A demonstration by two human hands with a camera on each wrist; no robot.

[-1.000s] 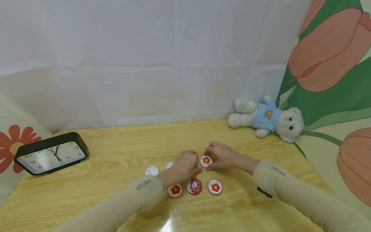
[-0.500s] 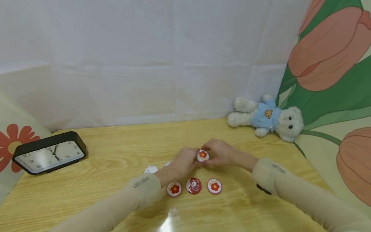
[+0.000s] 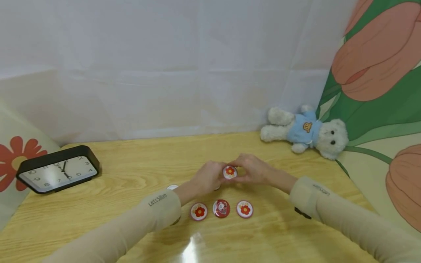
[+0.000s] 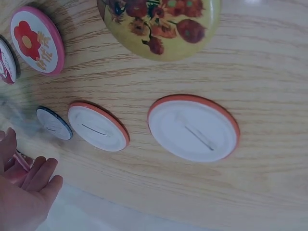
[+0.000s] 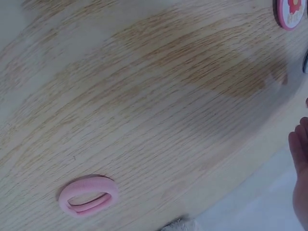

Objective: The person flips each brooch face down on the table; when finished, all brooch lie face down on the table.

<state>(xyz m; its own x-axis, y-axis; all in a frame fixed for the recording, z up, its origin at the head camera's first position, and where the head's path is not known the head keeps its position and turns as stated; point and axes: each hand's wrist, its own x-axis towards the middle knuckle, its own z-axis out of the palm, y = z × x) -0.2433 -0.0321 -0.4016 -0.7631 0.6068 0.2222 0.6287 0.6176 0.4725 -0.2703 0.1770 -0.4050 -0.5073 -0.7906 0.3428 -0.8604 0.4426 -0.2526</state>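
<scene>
Between both hands is a round pin-back badge [image 3: 230,172] with a red flower on white, held up off the table. My right hand [image 3: 252,170] pinches its right side between thumb and fingers. My left hand [image 3: 208,178] grips it from the left, its curled fingers partly hidden in the head view. Nearer me lie a red cartoon badge [image 3: 221,208] and two flower badges, one left [image 3: 198,212] and one right [image 3: 245,209]. In the left wrist view, face-down badges show white backs with pins: a large one [image 4: 193,129], a middle one [image 4: 98,126] and a small one [image 4: 54,123].
A sunflower-painted badge [image 4: 161,26] lies under the left forearm. On the left stands a black clock [image 3: 59,170]; a white plush bear [image 3: 304,131] in blue lies at the back right. A pink ring-shaped band [image 5: 89,196] rests on the wooden table [image 3: 138,164].
My right hand has lifted the flower badge and brought it slightly left. My left hand has moved up and right to meet it, and both hands now hold it.
</scene>
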